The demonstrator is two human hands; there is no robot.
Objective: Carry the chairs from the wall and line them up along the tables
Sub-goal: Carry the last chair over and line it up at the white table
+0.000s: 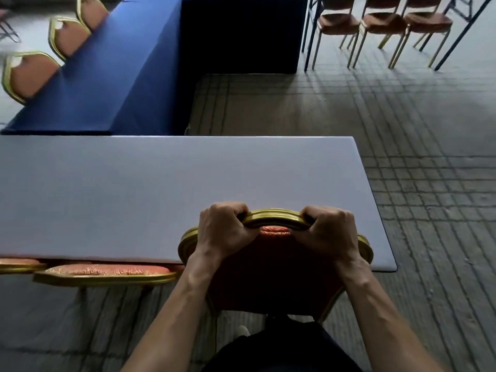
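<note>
Both arms reach forward; the left hand [224, 230] and right hand [328, 232] clench the chair [276, 267] by its gold top rail, at the pale table's [161, 189] near edge by its right corner.

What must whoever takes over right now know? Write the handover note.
Left hand: fingers curled round the gold top rail of the held chair.
Right hand: grips the same rail, other end.
Held chair: at the near edge of the white table, towards its right end.
Done: neighbour chair and second chair tucked in to its left; three chairs along the far side of the blue table.
Left: settle the held chair in line with its neighbour. The wall is out of view.
</note>
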